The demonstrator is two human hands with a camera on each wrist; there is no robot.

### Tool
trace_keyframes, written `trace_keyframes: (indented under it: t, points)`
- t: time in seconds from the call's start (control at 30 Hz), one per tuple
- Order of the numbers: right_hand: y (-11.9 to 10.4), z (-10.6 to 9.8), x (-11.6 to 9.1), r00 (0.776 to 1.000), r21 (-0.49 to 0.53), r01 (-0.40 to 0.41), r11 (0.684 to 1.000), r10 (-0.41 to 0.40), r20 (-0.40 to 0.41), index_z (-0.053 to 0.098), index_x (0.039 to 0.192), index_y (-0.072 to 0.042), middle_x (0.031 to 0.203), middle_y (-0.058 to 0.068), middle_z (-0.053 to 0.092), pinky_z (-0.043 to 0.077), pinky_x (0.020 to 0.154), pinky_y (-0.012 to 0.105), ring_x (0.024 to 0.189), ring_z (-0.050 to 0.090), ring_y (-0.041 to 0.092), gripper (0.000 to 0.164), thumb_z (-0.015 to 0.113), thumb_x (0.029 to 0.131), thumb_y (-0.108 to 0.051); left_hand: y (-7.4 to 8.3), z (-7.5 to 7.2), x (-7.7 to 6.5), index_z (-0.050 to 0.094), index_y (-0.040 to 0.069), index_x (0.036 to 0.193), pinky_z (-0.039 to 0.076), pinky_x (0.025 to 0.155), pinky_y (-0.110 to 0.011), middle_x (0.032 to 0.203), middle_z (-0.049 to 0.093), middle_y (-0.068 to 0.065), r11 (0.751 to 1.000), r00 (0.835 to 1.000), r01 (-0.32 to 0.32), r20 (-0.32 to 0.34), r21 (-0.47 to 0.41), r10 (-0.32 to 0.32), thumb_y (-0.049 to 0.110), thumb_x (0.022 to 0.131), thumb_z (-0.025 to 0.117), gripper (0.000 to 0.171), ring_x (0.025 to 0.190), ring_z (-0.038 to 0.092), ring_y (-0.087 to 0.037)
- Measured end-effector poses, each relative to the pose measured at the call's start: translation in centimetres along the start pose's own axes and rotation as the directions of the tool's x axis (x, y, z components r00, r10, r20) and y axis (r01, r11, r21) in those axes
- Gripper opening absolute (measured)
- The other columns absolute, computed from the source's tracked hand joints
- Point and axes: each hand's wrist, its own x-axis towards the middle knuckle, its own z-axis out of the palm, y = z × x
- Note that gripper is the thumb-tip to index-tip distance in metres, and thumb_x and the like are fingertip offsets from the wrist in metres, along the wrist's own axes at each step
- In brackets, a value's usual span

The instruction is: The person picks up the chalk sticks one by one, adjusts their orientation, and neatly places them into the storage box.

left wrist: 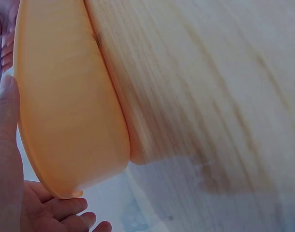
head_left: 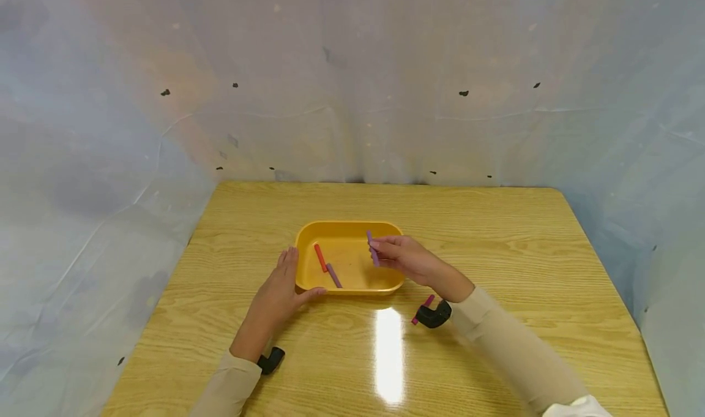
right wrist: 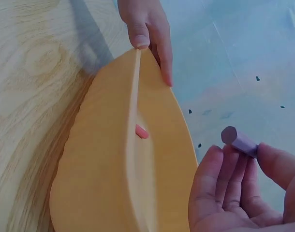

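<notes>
A yellow tray (head_left: 347, 292) sits on the table with a red stick (head_left: 320, 258) and a purple stick (head_left: 333, 275) lying inside it. My left hand (head_left: 278, 288) rests against the tray's left end. Its fingers lie fairly straight along the side and the thumb touches the near rim (left wrist: 22, 111). Over the right part of the tray, my right hand (head_left: 404, 256) pinches a second purple stick (right wrist: 240, 141) between thumb and fingers. That stick is slim, with a flat, faceted end. It is held tilted, apart from the tray floor.
A magenta stick (head_left: 431, 299) lies on the wooden table (head_left: 496, 239), right of the tray and partly hidden by the black wrist camera (head_left: 434, 315). Another wrist camera (head_left: 271, 360) is on the left wrist. Pale sheeting (head_left: 352, 98) hangs behind and beside the table.
</notes>
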Motion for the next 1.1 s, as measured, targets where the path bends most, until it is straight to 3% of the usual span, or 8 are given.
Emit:
trace_keyframes:
  t: [0.27,0.53,0.9,1.1]
  points:
    - [0.3,0.6,1.3,0.999,0.051,-0.034,0.998,0.035,-0.008,0.063,0.094,0.001,0.094,0.007,0.061,0.051,0.083,0.029,0.084,0.061,0.016,0.022,0.05,0.098,-0.016,0.0,0.1,0.1,0.009,0.0,0.149,0.024,0.107,-0.048,0.153,0.011,-0.017,1.0,1.0,0.002,0.005,0.011,-0.002,0.08,0.073,0.044,0.115,0.14,0.009,-0.028]
    - [0.3,1.2,2.7,0.993,0.051,-0.082,0.995,0.086,-0.082,0.05,0.116,0.019,0.091,0.009,0.065,0.053,0.079,0.028,0.083,0.065,0.018,0.038,0.052,0.096,-0.014,0.0,0.2,0.1,0.009,0.001,0.149,0.024,0.107,-0.048,0.153,0.012,-0.018,1.0,1.0,-0.001,-0.001,0.02,0.001,0.08,0.073,0.044,0.115,0.14,0.009,-0.028]
    - [0.7,1.8,4.9,0.969,-0.007,-0.141,0.99,0.136,-0.205,0.049,0.121,0.019,0.108,0.026,0.06,0.053,0.077,0.028,0.077,0.064,0.014,0.04,0.056,0.094,-0.009,-0.1,0.1,0.1,0.008,0.001,0.149,0.024,0.108,-0.047,0.153,0.012,-0.018,1.0,1.0,-0.011,-0.001,0.025,0.011,0.079,0.074,0.043,0.114,0.14,0.008,-0.028]
    - [0.8,1.8,5.8,0.96,-0.026,-0.171,0.985,0.16,-0.228,0.056,0.115,0.016,0.09,0.015,0.065,0.054,0.074,0.028,0.075,0.064,0.016,0.033,0.057,0.093,-0.009,0.0,0.1,0.2,0.009,-0.001,0.148,0.026,0.107,-0.049,0.153,0.012,-0.019,1.0,1.0,-0.013,-0.002,0.028,0.013,0.079,0.073,0.044,0.115,0.14,0.01,-0.03]
